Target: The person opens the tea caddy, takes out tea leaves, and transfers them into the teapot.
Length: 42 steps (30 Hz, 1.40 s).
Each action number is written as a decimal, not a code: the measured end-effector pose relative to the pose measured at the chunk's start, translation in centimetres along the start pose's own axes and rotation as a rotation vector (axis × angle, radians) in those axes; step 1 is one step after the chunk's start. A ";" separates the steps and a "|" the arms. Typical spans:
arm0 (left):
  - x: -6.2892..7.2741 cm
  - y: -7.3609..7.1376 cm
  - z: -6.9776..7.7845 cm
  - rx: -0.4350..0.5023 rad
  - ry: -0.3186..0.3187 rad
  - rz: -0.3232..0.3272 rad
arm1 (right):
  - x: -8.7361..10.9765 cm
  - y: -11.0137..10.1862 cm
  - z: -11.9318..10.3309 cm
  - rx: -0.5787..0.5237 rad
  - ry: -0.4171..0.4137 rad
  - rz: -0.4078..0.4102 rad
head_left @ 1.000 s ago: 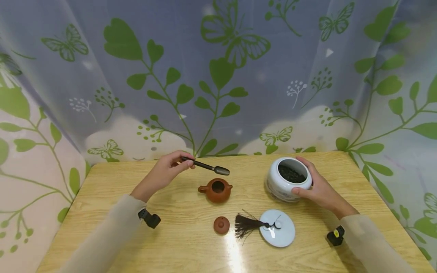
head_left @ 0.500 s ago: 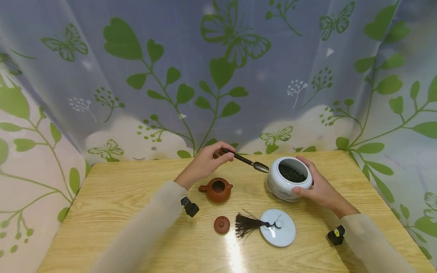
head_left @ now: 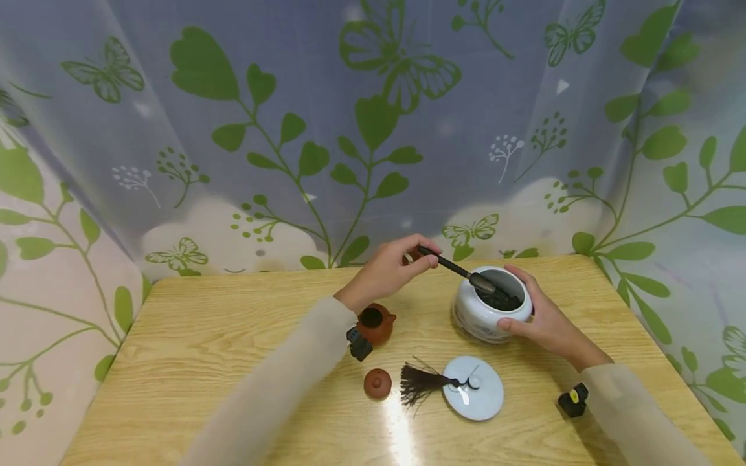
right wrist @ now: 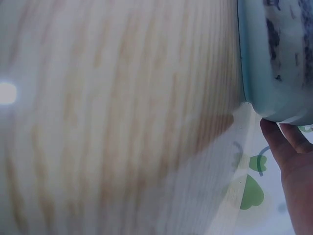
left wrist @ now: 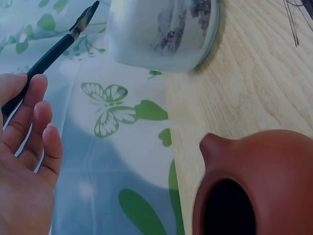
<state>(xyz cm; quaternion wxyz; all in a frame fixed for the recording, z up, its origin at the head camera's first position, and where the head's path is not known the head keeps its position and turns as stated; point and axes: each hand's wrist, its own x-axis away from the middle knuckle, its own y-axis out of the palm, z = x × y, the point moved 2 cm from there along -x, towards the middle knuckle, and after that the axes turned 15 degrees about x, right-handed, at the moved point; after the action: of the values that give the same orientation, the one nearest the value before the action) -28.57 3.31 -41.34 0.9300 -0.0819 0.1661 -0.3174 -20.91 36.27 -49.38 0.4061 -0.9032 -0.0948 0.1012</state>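
Note:
My left hand (head_left: 387, 268) pinches the dark handle of a tea scoop (head_left: 449, 263) between thumb and fingers. The scoop's metal end sits inside the mouth of a white porcelain jar (head_left: 474, 317), over dark tea leaves (head_left: 502, 301); whether it touches them I cannot tell. Round the jar's right side, my right hand (head_left: 544, 323) grips with its thumb in front. In the right wrist view, fingers (right wrist: 281, 147) press against the patterned jar (right wrist: 283, 58). A lidless brown clay teapot (head_left: 381, 327) stands below my left wrist, which hides its handle.
The small clay teapot lid (head_left: 377, 384) lies on the wooden table (head_left: 233, 323) in front of the pot. Right of it is the white jar lid (head_left: 484, 401), with a dark tassel (head_left: 421, 383) attached. A leaf-patterned curtain (head_left: 291, 194) hangs behind the table.
My left hand has carried the scoop rightwards, from above the teapot into the jar's mouth. The right hand and the jar stay in place.

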 end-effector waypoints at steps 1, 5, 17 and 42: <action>-0.3 0.3 0.1 -0.005 0.007 -0.011 | 0.0 0.0 0.0 0.001 -0.003 0.004; -1.4 1.3 0.2 -0.046 0.021 -0.052 | 0.2 -0.1 0.1 -0.009 -0.016 0.015; -3.4 3.0 0.9 -0.282 0.090 -0.169 | 0.2 0.1 0.2 -0.017 -0.025 0.008; -3.6 6.5 -0.3 -0.387 0.051 -0.289 | 0.0 0.0 -0.2 0.005 0.005 -0.029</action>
<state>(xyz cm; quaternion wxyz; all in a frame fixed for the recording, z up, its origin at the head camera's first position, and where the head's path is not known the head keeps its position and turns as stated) -27.70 10.57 -42.38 0.8374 -0.2737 0.2336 -0.4115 -20.83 36.17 -49.25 0.4100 -0.9010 -0.1067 0.0934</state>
